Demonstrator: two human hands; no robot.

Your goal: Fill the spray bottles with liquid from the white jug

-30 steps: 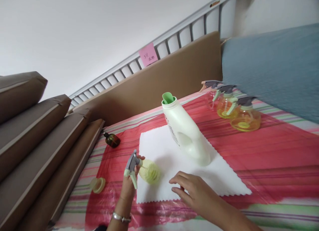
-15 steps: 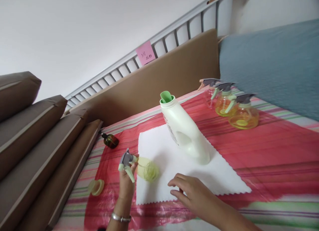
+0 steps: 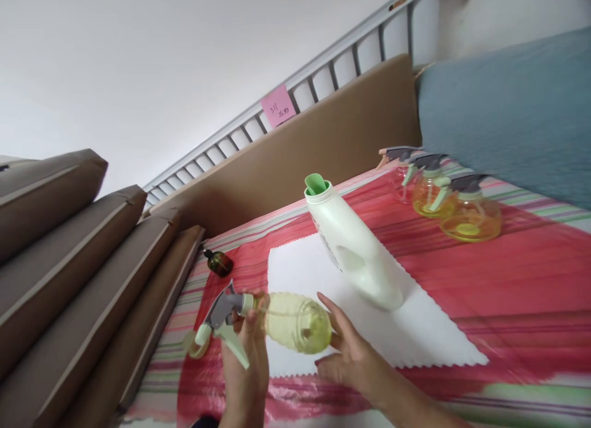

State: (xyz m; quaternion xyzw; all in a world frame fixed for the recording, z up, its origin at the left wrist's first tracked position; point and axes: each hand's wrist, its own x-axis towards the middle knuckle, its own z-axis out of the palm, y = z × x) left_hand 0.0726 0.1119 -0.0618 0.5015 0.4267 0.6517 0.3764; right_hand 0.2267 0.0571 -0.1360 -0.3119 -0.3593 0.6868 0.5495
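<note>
A clear yellow-green spray bottle [image 3: 295, 322] lies tilted on its side in the air, its grey and pale green trigger head pointing left. My left hand [image 3: 247, 348] is closed around the bottle's neck, just below the trigger head. At the bottle's base is my right hand [image 3: 351, 357], fingers spread above and below the bottom edge; whether they press on it I cannot tell. Behind stands a large white jug [image 3: 357, 252] with a green spout, on a white cloth [image 3: 415, 332] with a scalloped edge.
Several spray bottles with liquid stand at the back right, the nearest one yellow [image 3: 471, 222]. A dark dropper bottle [image 3: 218, 263] lies at the left, with a pale yellow ring-shaped piece [image 3: 198, 349] nearer me. Brown padded panels [image 3: 111, 280] border the left side.
My left hand has raised the spray bottle and brought it closer to me. The bottle's base now sits at my right hand's fingers, which have opened wider. The view has shifted slightly.
</note>
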